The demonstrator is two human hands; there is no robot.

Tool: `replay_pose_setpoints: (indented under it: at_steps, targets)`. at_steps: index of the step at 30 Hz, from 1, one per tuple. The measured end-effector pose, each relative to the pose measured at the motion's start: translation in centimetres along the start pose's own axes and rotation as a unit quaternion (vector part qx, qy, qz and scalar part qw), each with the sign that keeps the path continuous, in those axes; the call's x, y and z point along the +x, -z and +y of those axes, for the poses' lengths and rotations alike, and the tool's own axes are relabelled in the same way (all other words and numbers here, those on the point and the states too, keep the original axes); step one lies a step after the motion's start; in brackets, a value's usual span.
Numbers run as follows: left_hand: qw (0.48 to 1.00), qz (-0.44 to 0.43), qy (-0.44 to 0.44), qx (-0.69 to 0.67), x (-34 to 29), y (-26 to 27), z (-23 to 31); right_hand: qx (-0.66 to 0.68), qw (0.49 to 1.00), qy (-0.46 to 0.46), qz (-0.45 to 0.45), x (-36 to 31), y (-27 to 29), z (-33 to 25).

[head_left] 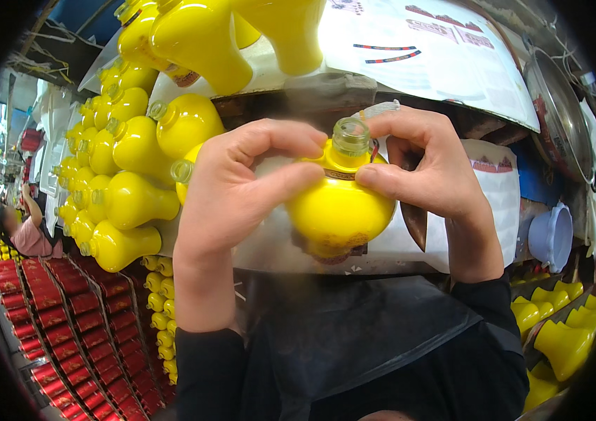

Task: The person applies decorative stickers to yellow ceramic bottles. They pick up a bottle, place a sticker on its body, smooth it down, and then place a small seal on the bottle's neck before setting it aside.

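Observation:
A glossy yellow bottle (343, 210) with a bare clear glass neck stands in front of me, its round body toward me. A narrow dark label strip (339, 174) lies across its shoulder just below the neck. From the left, my left hand (242, 175) pinches the shoulder, thumb and fingertips at the strip's left end. My right hand (428, 161) closes on the other side, its thumb on the strip's right end. Something whitish and ribbed (380, 109) covers the right index fingertip. Behind the right hand a dark brown pointed piece (414, 226) shows; its kind is unclear.
Many yellow bottles (137, 140) lie stacked at left, with larger ones (196, 35) above. A white sheet with two label strips (390, 55) lies at the far side. A pale blue bucket (550, 237) and a metal pan (559, 112) are at right; red boxes (73, 337) fill the lower left.

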State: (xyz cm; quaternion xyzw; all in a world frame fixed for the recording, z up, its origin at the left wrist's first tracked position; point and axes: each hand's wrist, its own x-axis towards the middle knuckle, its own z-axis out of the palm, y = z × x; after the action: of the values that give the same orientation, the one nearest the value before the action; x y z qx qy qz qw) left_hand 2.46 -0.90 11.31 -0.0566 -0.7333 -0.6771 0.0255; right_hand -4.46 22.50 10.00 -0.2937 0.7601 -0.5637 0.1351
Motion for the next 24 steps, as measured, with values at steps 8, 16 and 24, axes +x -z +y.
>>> replay_pose_setpoints:
  at_steps: [8, 16, 24]
  targets:
    - [0.996, -0.043, 0.06, 0.049, 0.0, 1.5, 0.8, 0.009, 1.0, -0.004, -0.023, -0.5, -0.1, -1.0]
    - [0.997, -0.008, 0.017, 0.073, 0.2, 0.6, 0.4, 0.03, 0.999, -0.025, -0.012, -0.7, -0.5, -0.9]
    - [0.998, 0.042, -0.016, 0.049, 0.0, -0.5, -0.8, 0.026, 1.0, -0.013, 0.006, -1.0, -0.6, -0.6]
